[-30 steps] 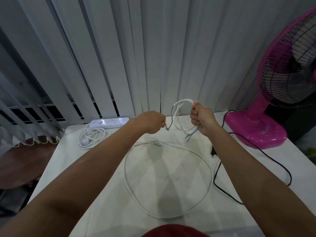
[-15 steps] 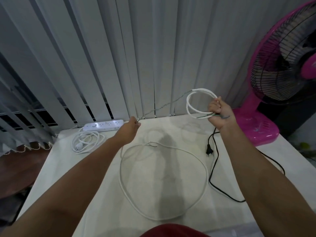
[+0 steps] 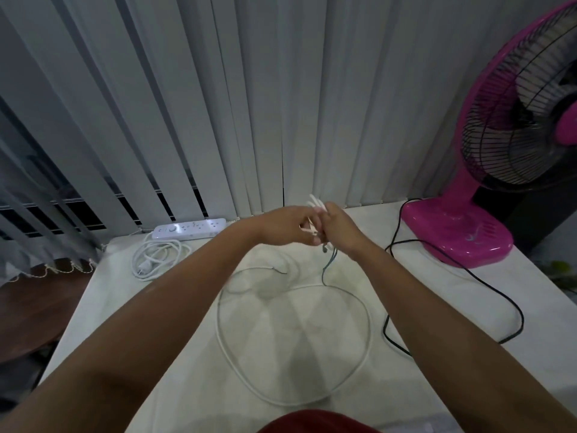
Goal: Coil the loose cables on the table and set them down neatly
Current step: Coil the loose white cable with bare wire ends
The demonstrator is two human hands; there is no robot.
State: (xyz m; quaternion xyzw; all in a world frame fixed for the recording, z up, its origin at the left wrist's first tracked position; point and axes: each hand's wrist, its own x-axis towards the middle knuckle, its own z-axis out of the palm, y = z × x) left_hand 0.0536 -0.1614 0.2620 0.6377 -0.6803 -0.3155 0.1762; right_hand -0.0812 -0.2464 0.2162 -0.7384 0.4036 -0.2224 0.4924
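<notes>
My right hand (image 3: 338,231) grips a small coil of white cable (image 3: 314,204) above the far middle of the table, its loops sticking up past my fingers. A thin dark end of that cable (image 3: 328,264) dangles below the hand. My left hand (image 3: 292,226) has come against the right one and pinches the cable beside the coil. A second white cable (image 3: 293,345) lies in one big loose loop on the white table (image 3: 156,339) in front of me.
A white power strip (image 3: 190,229) with its bundled cord (image 3: 156,259) lies at the far left. A pink fan (image 3: 487,170) stands at the far right, its black cord (image 3: 487,282) trailing over the table. Vertical blinds hang behind. A brown table sits lower left.
My hands were apart with the cable stretched between them; now the left hand has swung right and met the right hand at the coil.
</notes>
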